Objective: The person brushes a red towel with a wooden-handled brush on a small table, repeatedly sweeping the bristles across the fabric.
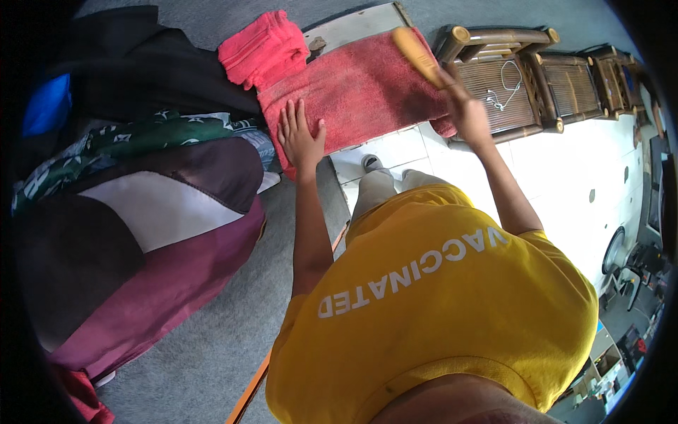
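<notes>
A red towel (365, 90) is spread over a low board or table (360, 32) whose worn white top shows along the far side. My left hand (303, 135) rests palm down on the towel's left part, fingers apart and holding nothing. In my right hand (470, 119) is the handle of a wooden paddle-shaped tool (418, 57), possibly a brush. Its broad end is over the towel's right part; blur and angle hide its underside, so contact cannot be told. A folded red towel (265, 49) sits at the far left corner of the spread one.
To the right stands a bamboo bench (498, 90) with a white cable (508, 87) on its seat. Dark and patterned clothes (159, 132) and a maroon, black and white cushion-like item (185, 212) lie at left. White floor tiles (561, 175) extend rightward towards an electric fan (614, 250).
</notes>
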Demonstrator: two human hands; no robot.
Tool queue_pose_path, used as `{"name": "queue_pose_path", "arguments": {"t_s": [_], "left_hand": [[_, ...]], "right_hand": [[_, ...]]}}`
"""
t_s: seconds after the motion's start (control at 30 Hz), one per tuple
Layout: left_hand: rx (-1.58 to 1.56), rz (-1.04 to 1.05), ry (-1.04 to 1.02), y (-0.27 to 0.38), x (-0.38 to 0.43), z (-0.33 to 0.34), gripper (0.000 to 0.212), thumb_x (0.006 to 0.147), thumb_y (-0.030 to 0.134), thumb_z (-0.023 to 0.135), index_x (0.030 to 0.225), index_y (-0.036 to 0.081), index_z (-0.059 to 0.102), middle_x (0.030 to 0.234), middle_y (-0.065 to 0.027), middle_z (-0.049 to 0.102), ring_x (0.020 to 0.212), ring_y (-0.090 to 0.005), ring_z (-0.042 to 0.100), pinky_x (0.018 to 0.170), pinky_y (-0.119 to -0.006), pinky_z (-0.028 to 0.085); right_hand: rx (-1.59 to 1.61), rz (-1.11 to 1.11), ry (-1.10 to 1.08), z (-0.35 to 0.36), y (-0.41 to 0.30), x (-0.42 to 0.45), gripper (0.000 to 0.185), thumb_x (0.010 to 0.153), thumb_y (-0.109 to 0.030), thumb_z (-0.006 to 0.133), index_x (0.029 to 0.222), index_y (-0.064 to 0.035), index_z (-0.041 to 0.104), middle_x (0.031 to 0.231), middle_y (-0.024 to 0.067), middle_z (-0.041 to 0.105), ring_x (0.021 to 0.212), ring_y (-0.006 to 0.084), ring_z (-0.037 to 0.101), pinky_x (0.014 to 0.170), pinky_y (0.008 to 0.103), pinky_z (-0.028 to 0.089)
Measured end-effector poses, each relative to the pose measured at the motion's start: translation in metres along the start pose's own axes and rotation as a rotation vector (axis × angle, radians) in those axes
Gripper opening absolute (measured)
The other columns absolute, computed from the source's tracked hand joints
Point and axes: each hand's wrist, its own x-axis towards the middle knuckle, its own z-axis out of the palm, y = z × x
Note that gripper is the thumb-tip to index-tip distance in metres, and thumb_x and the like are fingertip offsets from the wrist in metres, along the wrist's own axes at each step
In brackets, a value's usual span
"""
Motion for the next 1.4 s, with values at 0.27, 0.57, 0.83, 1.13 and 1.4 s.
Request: {"name": "queue_pose_path", "arguments": {"t_s": [0.27,0.57,0.83,1.13,1.4], "left_hand": [[-0.009,-0.005,0.024,-0.002,0.0,0.003,0.066,0.084,0.038,0.059,0.144,0.02,0.038,0.152,-0.0082,0.031,0.139,-0.031,0.029,0.11,-0.051,0.023],[0.024,-0.037,0.046,-0.003,-0.001,0.007,0.064,0.085,0.04,0.059,0.143,0.022,0.039,0.152,-0.0103,0.03,0.139,-0.0337,0.028,0.109,-0.052,0.026],[0.008,-0.109,0.128,0.001,-0.008,0.011,0.055,0.086,0.034,0.058,0.138,0.02,0.047,0.149,-0.0181,0.032,0.137,-0.0371,0.03,0.108,-0.051,0.028],[-0.368,-0.012,0.239,0.021,-0.135,0.026,0.032,0.084,0.013,0.061,0.113,0.003,0.057,0.119,-0.0161,0.052,0.106,-0.0326,0.053,0.093,-0.044,0.039],[-1.956,-1.357,0.052,-0.036,-0.16,0.053,0.081,0.085,0.069,0.047,0.134,0.005,0.045,0.13,-0.0135,0.05,0.113,-0.0265,0.049,0.097,-0.038,0.038]], "right_hand": [[-0.025,-0.119,-0.419,0.022,-0.033,-0.025,0.041,0.092,-0.03,0.052,0.133,-0.0347,0.05,0.071,0.0147,0.065,0.061,0.0321,0.065,0.058,0.0449,0.053],[-0.189,0.132,-0.14,-0.022,0.023,0.005,0.046,0.093,-0.029,0.055,0.137,-0.0374,0.045,0.089,0.0169,0.067,0.067,0.0339,0.067,0.057,0.043,0.055],[0.127,-0.449,-0.376,0.01,-0.035,-0.036,0.05,0.088,-0.033,0.064,0.136,-0.0299,0.049,0.079,0.0109,0.066,0.056,0.0297,0.061,0.055,0.0396,0.05],[0.065,-0.37,-0.731,0.027,0.013,-0.089,0.029,0.081,-0.034,0.068,0.089,-0.0093,0.054,0.067,0.0133,0.061,0.064,0.0356,0.06,0.057,0.0454,0.046],[0.334,0.128,-0.215,0.055,0.071,-0.086,0.012,0.085,-0.011,0.06,0.084,0.001,0.061,0.067,0.0189,0.058,0.063,0.0249,0.06,0.058,0.0364,0.045]]}}
